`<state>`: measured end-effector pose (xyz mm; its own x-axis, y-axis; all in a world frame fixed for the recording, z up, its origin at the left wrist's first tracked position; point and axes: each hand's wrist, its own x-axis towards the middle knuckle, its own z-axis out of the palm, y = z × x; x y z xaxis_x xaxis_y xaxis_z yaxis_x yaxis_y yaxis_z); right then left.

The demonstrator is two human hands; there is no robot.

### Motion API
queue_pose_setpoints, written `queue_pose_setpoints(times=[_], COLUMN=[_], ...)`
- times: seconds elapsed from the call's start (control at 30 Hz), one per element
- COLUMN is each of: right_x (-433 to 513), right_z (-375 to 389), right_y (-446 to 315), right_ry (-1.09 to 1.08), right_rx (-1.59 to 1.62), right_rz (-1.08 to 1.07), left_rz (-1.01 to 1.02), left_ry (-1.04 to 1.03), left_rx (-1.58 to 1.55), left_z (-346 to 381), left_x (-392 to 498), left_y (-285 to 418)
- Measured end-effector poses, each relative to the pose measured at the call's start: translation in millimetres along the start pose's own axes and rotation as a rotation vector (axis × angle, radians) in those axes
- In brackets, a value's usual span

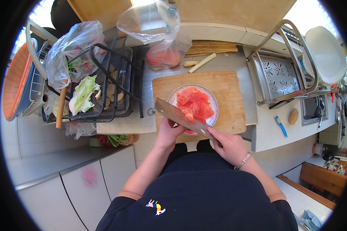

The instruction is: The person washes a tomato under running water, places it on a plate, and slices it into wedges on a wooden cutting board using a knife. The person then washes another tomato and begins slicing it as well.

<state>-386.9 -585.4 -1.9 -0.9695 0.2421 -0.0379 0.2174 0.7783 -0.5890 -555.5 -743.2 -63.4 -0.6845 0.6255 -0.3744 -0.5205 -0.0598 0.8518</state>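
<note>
My right hand (pixel 230 144) grips the handle of a wide-bladed kitchen cleaver (pixel 179 115). The blade slants up to the left across the near rim of a white plate (pixel 170 99) with a patterned edge. Cut red tomato pieces (pixel 195 99) are heaped on the plate, which rests on a wooden cutting board (pixel 228 101). My left hand (pixel 169 132) is curled at the plate's near left side, close under the blade. Between its fingers shows a dark red piece, seemingly tomato (pixel 172 123), mostly hidden by the hand and the cleaver.
Behind the board lie a peeled white stalk (pixel 202 63), a ginger-like root (pixel 190 63) and a plastic bag with red contents (pixel 163 56). Left stands a black metal rack (pixel 115 78) with a cabbage leaf (pixel 83 95). Right are a steel rack (pixel 287 63), blue peeler (pixel 281 126) and potato (pixel 293 116).
</note>
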Motion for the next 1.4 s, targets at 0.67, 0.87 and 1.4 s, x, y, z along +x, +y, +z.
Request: queue_pose_setpoints(times=[0.67,0.87,1.4], right_x=[18.9,20.8,10.0], right_z=[4.6,12.4,-6.1], right_y=[-1.8,4.6,-2.0], right_ry=[-0.152,-0.136,-0.087], right_rx=[0.246,0.243,0.484], right_rz=[0.254,0.228,0.384], left_rz=[0.180,0.173,0.011], left_ry=[-0.074,-0.191,-0.073], left_rx=[0.314,0.126,-0.358], left_z=[0.6,-4.3,-23.1], left_x=[-1.4,-6.4,-1.0], left_y=[-0.5,8.8,15.2])
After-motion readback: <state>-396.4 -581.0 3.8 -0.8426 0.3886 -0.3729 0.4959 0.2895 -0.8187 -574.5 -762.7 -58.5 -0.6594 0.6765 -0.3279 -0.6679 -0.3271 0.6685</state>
